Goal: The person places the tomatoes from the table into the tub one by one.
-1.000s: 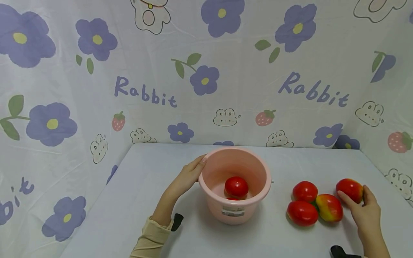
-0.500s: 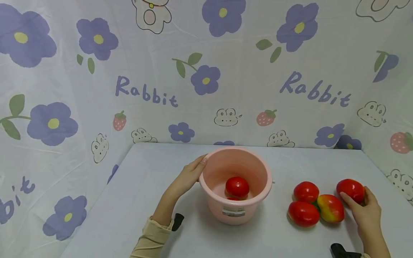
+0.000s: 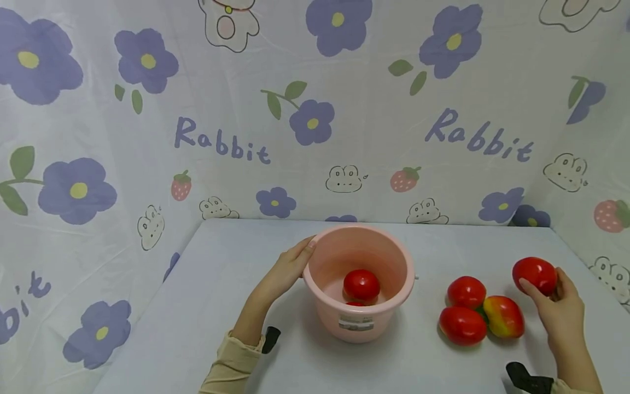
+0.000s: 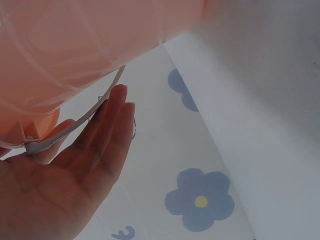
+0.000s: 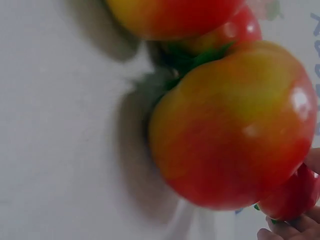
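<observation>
My left hand (image 3: 286,269) rests against the left rim of a pink bucket (image 3: 339,303), its fingers fairly straight. In the left wrist view, the fingers (image 4: 107,140) lie alongside the bucket's grey handle (image 4: 75,127); the thumb is mostly hidden. Two red tomatoes (image 3: 361,285) are inside the bucket, one largely covered by the rim. At the right, my right hand (image 3: 561,309) holds a red tomato (image 3: 535,276) between thumb and fingers, raised a little off the table. Three more tomatoes lie grouped to its left, including a red-yellow one (image 3: 504,317) with green leaves.
A white table (image 3: 236,284) carries everything. Behind and beside it hangs a white cloth (image 3: 374,131) printed with flowers and rabbits. The grouped tomatoes, one of them at the front (image 3: 462,326), lie between the bucket and my right hand.
My right hand has taken the tomato up from the table, raising it slightly and turning its red side toward the head view. The left hand and bucket have stayed in place.
</observation>
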{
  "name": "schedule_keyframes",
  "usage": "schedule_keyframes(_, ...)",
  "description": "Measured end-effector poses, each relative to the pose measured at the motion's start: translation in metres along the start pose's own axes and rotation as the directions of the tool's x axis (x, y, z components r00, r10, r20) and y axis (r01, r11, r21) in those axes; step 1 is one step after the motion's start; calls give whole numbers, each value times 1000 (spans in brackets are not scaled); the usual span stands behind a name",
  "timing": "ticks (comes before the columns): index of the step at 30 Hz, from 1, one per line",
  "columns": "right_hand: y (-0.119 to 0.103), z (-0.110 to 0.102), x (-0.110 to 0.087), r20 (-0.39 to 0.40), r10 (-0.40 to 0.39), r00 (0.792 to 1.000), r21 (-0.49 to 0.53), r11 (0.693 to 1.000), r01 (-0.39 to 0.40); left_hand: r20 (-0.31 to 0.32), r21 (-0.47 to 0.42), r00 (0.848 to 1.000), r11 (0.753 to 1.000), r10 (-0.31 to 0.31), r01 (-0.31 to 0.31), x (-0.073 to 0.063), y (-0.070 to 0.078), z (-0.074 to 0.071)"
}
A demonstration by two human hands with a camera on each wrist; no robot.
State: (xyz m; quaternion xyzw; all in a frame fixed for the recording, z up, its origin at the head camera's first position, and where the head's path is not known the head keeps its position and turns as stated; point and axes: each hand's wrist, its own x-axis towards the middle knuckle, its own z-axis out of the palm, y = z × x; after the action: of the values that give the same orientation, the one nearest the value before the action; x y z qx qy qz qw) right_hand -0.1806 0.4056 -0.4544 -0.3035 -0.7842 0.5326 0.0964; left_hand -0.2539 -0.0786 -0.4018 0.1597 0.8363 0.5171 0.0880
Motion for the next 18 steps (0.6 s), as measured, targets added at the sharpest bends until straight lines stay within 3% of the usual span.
schedule_keyframes(10, -30, 2, -7, 22, -93, 995, 1, 996, 93, -1, -9, 1000, 1000, 6, -6, -1, 0, 0)
schedule_keyframes(18, -56, 10, -9, 56, -219, 974, 4, 976, 220, -4, -5, 1000, 1000, 13, -13, 1, -1, 0)
